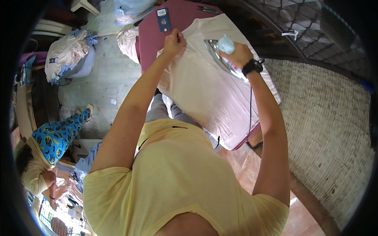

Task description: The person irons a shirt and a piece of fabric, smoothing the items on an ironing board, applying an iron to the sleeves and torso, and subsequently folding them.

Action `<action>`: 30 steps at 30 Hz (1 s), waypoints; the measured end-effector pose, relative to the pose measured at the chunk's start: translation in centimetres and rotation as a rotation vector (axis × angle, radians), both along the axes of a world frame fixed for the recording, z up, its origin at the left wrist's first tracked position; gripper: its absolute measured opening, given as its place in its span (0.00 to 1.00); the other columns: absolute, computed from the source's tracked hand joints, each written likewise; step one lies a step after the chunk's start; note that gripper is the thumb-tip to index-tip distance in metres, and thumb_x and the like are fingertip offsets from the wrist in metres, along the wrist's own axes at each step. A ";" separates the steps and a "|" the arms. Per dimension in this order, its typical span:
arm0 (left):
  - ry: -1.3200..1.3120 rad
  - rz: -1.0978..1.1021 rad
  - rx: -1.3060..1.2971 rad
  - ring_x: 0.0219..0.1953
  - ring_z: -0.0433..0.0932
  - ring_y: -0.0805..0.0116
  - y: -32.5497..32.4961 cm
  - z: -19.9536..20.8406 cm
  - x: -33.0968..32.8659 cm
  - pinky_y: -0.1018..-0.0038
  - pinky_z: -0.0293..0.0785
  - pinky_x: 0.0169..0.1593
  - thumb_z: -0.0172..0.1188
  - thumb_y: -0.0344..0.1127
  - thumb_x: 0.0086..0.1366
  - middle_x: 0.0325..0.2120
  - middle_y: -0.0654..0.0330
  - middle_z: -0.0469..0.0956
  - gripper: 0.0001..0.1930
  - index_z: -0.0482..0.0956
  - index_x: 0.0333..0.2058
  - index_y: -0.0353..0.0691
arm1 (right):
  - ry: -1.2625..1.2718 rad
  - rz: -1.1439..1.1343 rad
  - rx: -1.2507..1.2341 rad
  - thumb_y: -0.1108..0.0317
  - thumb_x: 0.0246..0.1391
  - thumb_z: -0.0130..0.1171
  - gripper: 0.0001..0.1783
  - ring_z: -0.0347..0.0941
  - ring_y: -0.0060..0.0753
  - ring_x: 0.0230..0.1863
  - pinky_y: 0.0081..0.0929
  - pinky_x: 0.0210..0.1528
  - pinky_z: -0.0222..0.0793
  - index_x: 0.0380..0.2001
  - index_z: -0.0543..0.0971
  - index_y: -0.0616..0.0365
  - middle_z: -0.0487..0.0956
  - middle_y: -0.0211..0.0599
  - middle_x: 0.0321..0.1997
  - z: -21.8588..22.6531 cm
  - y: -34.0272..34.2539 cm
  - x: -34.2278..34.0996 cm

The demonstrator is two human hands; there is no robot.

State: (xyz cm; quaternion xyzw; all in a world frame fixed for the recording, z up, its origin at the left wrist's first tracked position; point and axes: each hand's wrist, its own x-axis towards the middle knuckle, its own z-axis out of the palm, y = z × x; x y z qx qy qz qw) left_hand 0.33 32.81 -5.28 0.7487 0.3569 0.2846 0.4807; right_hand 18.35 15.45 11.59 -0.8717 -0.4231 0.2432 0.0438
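Note:
A pale cream shirt (204,84) lies spread over a maroon-covered ironing board (151,43). My right hand (241,57) is closed round the handle of a clothes iron (215,53) with a light blue top part. The iron's metal plate rests on the shirt near its far right part, and its dark cord (251,104) runs down the right side of the board. At the shirt's far left edge my left hand (173,43) is closed, its fingers curled on the cloth. A few wrinkles show at the shirt's near end.
A dark blue tag-like card (163,19) and a slim dark-green tool (208,10) lie at the board's far end. Piled clothes (67,53) stand on the left. Another person (43,169) is at the lower left. A metal lattice (307,23) stands far right.

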 end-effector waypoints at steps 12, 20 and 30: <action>-0.114 -0.100 -0.149 0.26 0.78 0.71 -0.8 0.7 -0.9 0.75 0.75 0.33 0.61 0.25 0.56 0.24 0.58 0.78 0.08 0.70 0.32 0.35 | -0.034 -0.255 0.153 0.43 0.37 0.69 0.29 0.80 0.56 0.36 0.48 0.40 0.76 0.40 0.82 0.52 0.82 0.50 0.31 -4.3 -11.5 -5.8; 0.473 -0.226 0.230 0.41 0.78 0.50 -0.8 0.7 -2.7 0.60 0.74 0.46 0.64 0.33 0.55 0.37 0.51 0.77 0.12 0.75 0.37 0.36 | -0.103 -0.235 0.106 0.45 0.40 0.67 0.27 0.79 0.57 0.37 0.49 0.39 0.76 0.39 0.81 0.53 0.82 0.51 0.33 -3.3 -12.2 -6.3; 0.278 -0.207 0.466 0.37 0.79 0.51 -1.3 1.9 -3.1 0.58 0.73 0.39 0.62 0.30 0.59 0.33 0.52 0.77 0.08 0.73 0.34 0.35 | -0.081 -0.192 0.104 0.47 0.44 0.64 0.26 0.80 0.56 0.37 0.48 0.41 0.76 0.39 0.81 0.56 0.82 0.53 0.33 -2.6 -13.0 -7.4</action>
